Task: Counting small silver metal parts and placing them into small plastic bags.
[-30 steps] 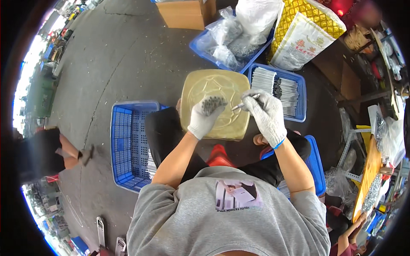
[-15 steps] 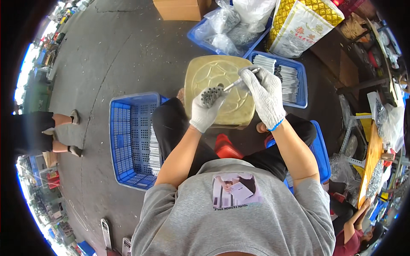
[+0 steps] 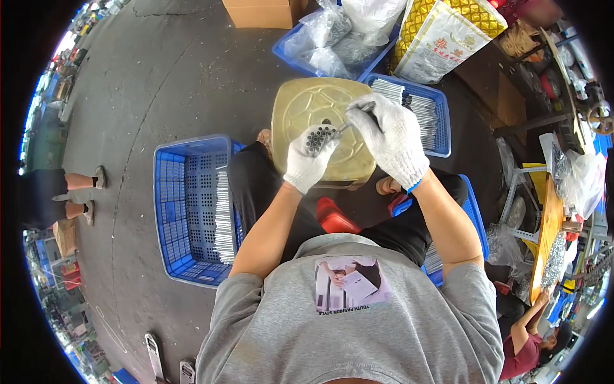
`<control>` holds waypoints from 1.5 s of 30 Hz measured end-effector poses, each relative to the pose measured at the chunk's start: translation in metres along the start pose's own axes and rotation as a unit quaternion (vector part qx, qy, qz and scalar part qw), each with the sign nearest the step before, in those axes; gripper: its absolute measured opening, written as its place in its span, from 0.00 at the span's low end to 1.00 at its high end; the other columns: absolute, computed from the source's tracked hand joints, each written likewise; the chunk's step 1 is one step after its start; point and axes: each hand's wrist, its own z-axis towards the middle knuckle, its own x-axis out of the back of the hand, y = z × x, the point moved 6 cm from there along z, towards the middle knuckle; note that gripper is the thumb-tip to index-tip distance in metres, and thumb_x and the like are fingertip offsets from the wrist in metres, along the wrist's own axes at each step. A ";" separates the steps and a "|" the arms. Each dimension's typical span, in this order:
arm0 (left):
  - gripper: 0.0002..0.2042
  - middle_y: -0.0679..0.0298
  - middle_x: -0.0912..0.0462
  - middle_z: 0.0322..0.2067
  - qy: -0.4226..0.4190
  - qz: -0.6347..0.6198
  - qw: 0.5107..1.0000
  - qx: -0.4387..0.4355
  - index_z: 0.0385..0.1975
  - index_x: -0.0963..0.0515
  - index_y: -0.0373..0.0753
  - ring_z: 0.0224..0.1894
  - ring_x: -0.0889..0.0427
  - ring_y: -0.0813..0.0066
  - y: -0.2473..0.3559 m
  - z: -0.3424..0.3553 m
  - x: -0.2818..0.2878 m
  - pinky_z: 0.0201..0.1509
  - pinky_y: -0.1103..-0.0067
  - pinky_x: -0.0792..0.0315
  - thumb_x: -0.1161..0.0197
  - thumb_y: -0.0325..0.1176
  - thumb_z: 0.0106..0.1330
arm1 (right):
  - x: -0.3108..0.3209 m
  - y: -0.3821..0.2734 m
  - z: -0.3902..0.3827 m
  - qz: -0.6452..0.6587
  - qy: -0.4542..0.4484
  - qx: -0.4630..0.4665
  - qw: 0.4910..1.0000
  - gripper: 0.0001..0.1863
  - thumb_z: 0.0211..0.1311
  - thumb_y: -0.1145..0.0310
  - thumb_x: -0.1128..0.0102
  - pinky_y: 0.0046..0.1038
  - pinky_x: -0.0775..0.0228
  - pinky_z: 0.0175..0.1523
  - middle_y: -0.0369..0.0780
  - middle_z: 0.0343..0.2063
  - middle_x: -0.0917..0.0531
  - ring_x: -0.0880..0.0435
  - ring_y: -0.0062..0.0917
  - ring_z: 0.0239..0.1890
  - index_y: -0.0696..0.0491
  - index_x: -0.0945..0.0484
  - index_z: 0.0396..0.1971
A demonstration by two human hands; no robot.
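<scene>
My left hand [image 3: 304, 163], in a pale knitted glove, is closed round a bundle of small dark tubes [image 3: 318, 139], their open round ends facing up. My gloved right hand [image 3: 393, 137] pinches a slim metal rod [image 3: 342, 128] slanting down to the bundle's right side, where its tip meets or nearly meets the tubes. Both hands are over a yellowish plastic stool top [image 3: 297, 105]. Beyond my right hand, a blue tray [image 3: 446, 125] holds rows of light rods [image 3: 422, 118]. By my left leg stands a blue perforated basket [image 3: 169, 211] with more light rods along one side.
A blue crate [image 3: 281, 45] of bagged material, a cardboard box [image 3: 259, 13] and sacks [image 3: 441, 48] stand ahead. A wooden board [image 3: 547, 237] and metal racks line the right. One person [image 3: 48, 198] is at far left, another [image 3: 521, 349] at lower right.
The view has shifted, so stool and baskets sit higher. My right hand has brought the rod onto the bundle's right side. The person at far left has changed stance.
</scene>
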 end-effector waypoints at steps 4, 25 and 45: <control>0.11 0.65 0.15 0.36 0.008 -0.038 0.999 0.030 0.40 0.20 0.34 0.33 0.19 0.80 0.000 0.000 -0.003 0.39 0.85 0.27 0.34 0.22 0.57 | -0.005 -0.004 0.001 -0.051 -0.019 0.042 0.998 0.07 0.56 0.69 0.37 0.24 0.31 0.32 0.37 0.25 0.17 0.23 0.27 0.24 0.55 0.20 0.33; 0.10 0.66 0.15 0.33 0.004 0.012 1.000 0.021 0.39 0.21 0.34 0.31 0.19 0.83 0.002 0.002 -0.002 0.37 0.86 0.27 0.34 0.22 0.57 | -0.006 0.016 0.003 -0.002 0.024 -0.009 1.000 0.07 0.57 0.69 0.38 0.27 0.31 0.34 0.38 0.29 0.17 0.22 0.30 0.26 0.57 0.20 0.32; 0.13 0.62 0.15 0.37 0.014 -0.053 0.997 0.057 0.42 0.22 0.32 0.36 0.17 0.80 -0.004 0.000 -0.004 0.40 0.86 0.25 0.33 0.23 0.56 | -0.005 -0.014 0.008 -0.061 -0.045 0.077 0.994 0.08 0.54 0.68 0.38 0.27 0.30 0.33 0.37 0.26 0.17 0.21 0.31 0.24 0.55 0.19 0.32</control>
